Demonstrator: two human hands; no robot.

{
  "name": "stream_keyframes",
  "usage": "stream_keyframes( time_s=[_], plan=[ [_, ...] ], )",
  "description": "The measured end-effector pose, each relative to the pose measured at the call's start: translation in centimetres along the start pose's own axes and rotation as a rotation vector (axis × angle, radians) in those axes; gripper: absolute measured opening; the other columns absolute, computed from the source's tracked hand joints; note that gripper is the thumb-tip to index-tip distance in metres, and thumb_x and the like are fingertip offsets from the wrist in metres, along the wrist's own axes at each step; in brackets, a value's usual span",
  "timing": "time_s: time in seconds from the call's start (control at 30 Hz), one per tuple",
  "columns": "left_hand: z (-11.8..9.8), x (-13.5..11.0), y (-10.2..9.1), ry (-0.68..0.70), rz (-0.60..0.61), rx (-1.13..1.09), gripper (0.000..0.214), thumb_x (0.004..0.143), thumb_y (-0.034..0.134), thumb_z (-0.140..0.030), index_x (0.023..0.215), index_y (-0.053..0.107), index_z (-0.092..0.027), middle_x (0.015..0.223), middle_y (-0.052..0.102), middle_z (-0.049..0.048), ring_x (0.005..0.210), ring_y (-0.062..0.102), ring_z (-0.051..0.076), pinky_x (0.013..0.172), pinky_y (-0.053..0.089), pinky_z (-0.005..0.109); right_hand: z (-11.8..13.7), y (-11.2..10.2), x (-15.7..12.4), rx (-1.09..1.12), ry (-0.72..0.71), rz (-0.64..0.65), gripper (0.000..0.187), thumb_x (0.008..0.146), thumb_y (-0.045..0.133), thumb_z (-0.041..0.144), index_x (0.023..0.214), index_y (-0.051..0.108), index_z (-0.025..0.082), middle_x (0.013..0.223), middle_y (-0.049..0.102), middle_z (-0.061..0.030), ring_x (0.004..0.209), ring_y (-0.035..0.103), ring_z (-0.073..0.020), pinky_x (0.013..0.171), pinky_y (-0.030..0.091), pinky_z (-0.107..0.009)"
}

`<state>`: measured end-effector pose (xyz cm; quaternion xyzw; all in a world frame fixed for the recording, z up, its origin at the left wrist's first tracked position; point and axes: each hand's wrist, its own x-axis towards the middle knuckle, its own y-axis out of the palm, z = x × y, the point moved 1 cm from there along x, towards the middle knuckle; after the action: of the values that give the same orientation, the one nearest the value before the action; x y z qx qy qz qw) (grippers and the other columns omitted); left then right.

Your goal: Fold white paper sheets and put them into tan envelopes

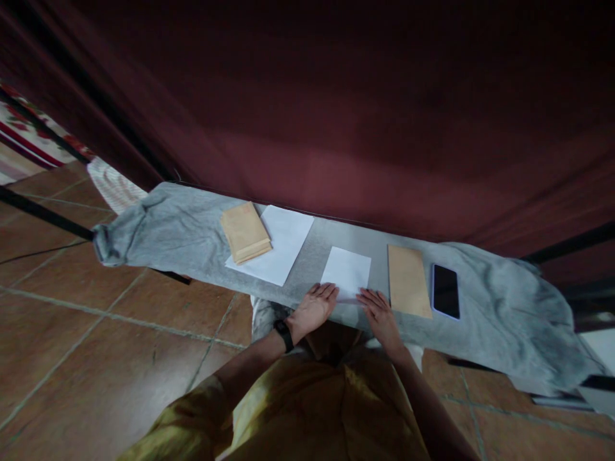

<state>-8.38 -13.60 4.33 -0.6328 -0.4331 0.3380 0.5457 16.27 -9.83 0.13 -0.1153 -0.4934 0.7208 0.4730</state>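
A folded white paper (346, 271) lies on the grey cloth-covered table (182, 230) in front of me. My left hand (314, 307) rests flat on the paper's near left corner, fingers stretched out; a black watch is on its wrist. My right hand (380, 312) lies flat at the paper's near right corner, fingers extended. Just right of my right hand lies a single brown envelope (408, 280).
A stack of brown envelopes (245, 232) sits on a larger white sheet (283, 246) at the left. A dark phone (445, 291) lies at the right of the single envelope. A dark red curtain (384, 128) hangs behind the table. Tiled floor (96, 307) spreads below.
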Motion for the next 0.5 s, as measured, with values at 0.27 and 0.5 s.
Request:
stream_keyframes(
  time_s=[0.27, 0.5],
  plan=[
    [3.8, -0.6, -0.8, 0.006, -0.007, -0.016, 0.044, 0.096, 0.045, -0.013, 0.138, 0.058, -0.02, 0.153, 0.052, 0.0075, 0.143, 0.044, 0.021, 0.119, 0.035, 0.039, -0.3, -0.4, -0.3, 0.212, 0.07, -0.048, 0.038, 0.106, 0.038, 0.034, 0.122, 0.071, 0.028, 0.13, 0.07, -0.0042, 0.127, 0.061, -0.0219, 0.119, 0.039, -0.052],
    [3.7, -0.3, -0.7, 0.12, -0.002, 0.045, 0.05, 0.095, 0.041, -0.006, 0.142, 0.054, -0.019, 0.15, 0.055, 0.0091, 0.143, 0.045, 0.019, 0.124, 0.029, 0.04, -0.5, -0.3, -0.4, 0.255, 0.088, -0.066, 0.043, 0.097, 0.042, 0.017, 0.13, 0.067, 0.028, 0.135, 0.067, -0.0046, 0.131, 0.057, -0.0223, 0.116, 0.044, -0.051]
  ],
)
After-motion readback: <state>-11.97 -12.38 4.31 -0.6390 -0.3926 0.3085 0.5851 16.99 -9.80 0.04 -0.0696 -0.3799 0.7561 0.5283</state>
